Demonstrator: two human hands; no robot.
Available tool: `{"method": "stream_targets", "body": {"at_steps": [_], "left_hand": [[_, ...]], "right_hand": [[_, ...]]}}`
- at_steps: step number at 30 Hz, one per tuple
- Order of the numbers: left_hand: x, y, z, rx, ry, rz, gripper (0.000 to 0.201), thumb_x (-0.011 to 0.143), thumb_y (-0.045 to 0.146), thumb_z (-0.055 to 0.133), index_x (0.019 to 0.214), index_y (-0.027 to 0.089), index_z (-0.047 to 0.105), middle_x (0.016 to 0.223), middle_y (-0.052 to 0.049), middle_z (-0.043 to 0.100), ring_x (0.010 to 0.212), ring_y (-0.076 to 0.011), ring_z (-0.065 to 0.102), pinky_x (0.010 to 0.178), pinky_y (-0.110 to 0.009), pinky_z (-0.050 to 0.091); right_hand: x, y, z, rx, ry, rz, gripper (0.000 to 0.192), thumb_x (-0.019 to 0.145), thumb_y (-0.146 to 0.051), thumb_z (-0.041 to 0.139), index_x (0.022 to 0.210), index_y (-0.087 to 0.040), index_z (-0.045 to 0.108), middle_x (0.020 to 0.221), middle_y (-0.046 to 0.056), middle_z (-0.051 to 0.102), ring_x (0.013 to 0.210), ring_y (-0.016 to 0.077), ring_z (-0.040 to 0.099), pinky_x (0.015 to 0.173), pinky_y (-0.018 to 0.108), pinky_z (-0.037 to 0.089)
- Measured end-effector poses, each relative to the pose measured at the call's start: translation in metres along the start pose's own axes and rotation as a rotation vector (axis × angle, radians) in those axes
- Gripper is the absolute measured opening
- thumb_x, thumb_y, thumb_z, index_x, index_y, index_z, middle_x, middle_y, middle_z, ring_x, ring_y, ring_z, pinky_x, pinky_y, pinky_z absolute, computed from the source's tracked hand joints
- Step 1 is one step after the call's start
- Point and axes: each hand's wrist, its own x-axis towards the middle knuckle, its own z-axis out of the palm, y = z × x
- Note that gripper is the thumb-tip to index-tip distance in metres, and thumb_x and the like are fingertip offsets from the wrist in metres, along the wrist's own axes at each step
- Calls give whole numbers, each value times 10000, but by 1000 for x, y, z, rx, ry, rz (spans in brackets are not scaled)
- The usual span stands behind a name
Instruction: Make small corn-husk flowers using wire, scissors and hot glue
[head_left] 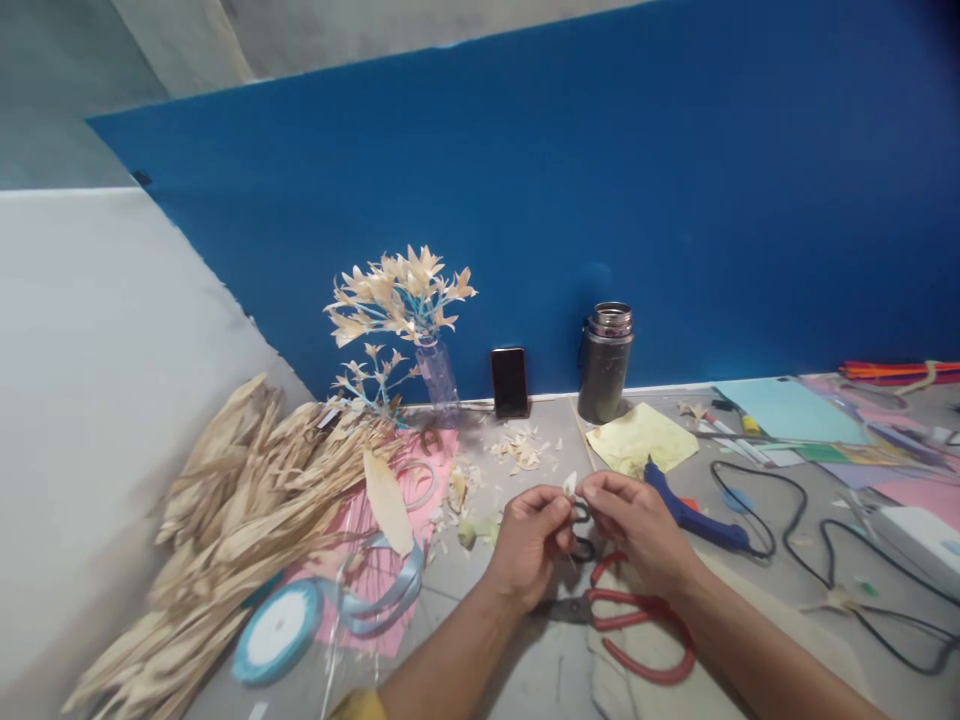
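Hands meet at lower centre of the frame: the left hand (529, 545) and right hand (637, 525) pinch a small pale husk piece (570, 484) between their fingertips, each grip clenched on it and lifting it clear of the tabletop (480, 640), probably to shape it. Red-handled scissors (637, 630) lie directly beneath, within reach. A blue glue gun (694, 515) rests just right of them. Dried husks (247, 490) are heaped at lower left, beside ribbon (281, 630).

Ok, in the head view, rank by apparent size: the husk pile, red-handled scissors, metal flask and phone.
1. Dried husk pile
2. Red-handled scissors, though nearest the camera
3. Metal flask
4. Phone
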Motion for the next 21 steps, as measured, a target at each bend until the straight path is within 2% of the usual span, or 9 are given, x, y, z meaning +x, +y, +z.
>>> {"method": "stream_targets", "body": {"at_steps": [6,10,16,21], "left_hand": [[2,-2,-2,25,72,4,439,512,374,982,713,128,679,550,35,605,432,-50,462,468,-199,364],[2,-2,-4,97,111,63,424,542,371,964,761,131,692,571,18,643,439,-66,494,471,-204,349],[2,0,-3,150,125,113,378,564,349,944,720,140,671,607,-2,687,439,-62,492,478,-201,345],[1,1,-3,199,102,139,340,601,346,924,754,145,696,564,34,629,431,-59,483,474,-197,349]], "right_hand": [[-2,-1,0,-50,13,-4,467,635,-600,850,705,-162,704,478,-76,429,463,78,308,456,231,215],[-1,-2,2,-91,34,-3,462,619,-597,847,705,-165,708,495,-67,456,469,81,332,462,234,236],[-1,0,3,-128,15,39,516,607,-650,836,682,-164,682,518,-42,507,476,82,353,474,236,246],[-1,2,2,-150,-6,44,526,616,-656,841,716,-157,705,568,-16,572,515,91,399,507,240,284]]}}
